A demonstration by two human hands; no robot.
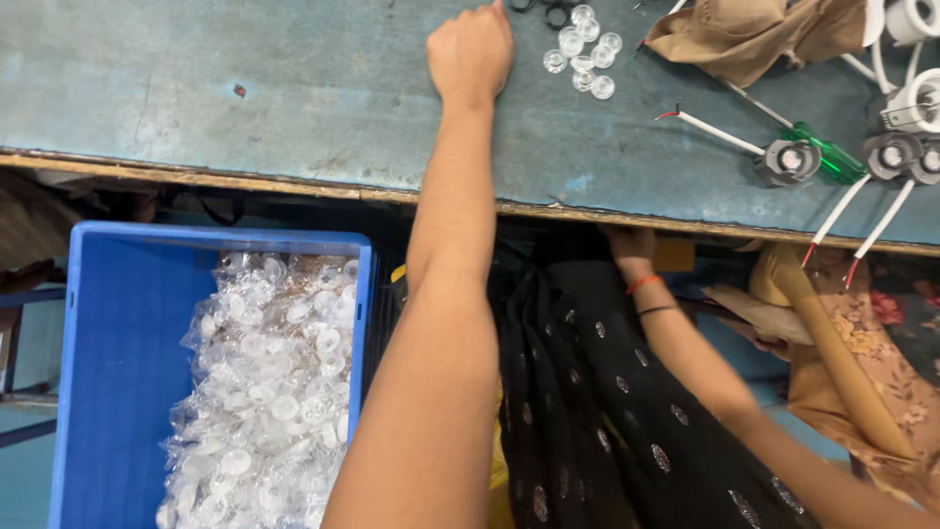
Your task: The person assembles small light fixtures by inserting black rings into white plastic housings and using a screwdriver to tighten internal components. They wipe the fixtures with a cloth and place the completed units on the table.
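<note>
The big blue bin point(117, 392), under the table point(245, 108) edge, holds a bag of clear little caps point(269, 392). The bag could slump and spill, I think.

The left hand point(472, 51) rests on the table, fingers curled shut like a fist, holding nothing I can see. Just right of it sit a few loose clear caps point(585, 54) (they look easy to knock off with a bump).

The right hand point(632, 245) goes under the table edge, so I cannot tell what its fingers do.

Left hand point(471, 49) fisted on blue-green table point(245, 88) beside clear lenses point(585, 51)
</note>
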